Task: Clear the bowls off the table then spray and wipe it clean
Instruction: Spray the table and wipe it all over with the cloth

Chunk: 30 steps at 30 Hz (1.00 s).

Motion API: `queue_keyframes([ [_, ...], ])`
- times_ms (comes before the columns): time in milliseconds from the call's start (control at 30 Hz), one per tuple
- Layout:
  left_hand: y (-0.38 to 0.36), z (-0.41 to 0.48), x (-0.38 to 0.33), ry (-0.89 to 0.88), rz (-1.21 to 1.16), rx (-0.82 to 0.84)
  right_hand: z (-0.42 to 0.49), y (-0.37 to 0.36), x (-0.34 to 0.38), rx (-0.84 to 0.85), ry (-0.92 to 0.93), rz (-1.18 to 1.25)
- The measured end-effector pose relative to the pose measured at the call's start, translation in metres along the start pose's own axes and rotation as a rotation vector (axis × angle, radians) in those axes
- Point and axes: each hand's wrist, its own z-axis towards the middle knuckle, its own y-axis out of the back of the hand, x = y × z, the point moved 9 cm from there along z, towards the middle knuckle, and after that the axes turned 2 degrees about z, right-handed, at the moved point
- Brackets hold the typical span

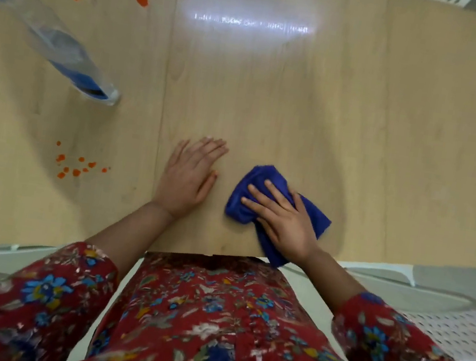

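Here the right hand [283, 221], grip spread flat, presses the blue cloth [262, 174] at the bench [390, 141] near edge to wipe; the left hand [189, 174] lies flat, likely bracing. Orange spots [77, 170] lie unwiped at left.

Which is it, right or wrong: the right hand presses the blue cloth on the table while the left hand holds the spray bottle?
Wrong: in the head view the left hand lies flat on the table, holding nothing; the spray bottle stands apart. The right hand presses the blue cloth.
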Motion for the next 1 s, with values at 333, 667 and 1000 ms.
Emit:
queue_keyframes([
  [333,-0.038,0.007,-0.027,-0.131,0.037,0.161,-0.003,0.078,-0.232,-0.145,-0.695,0.059],
  [667,-0.037,0.008,-0.031,-0.147,0.035,0.136,-0.087,-0.001,-0.061,-0.047,-0.326,-0.074],
  [1000,-0.018,0.002,-0.030,-0.127,-0.021,0.057,-0.054,0.040,-0.135,-0.220,-0.670,-0.136],
])
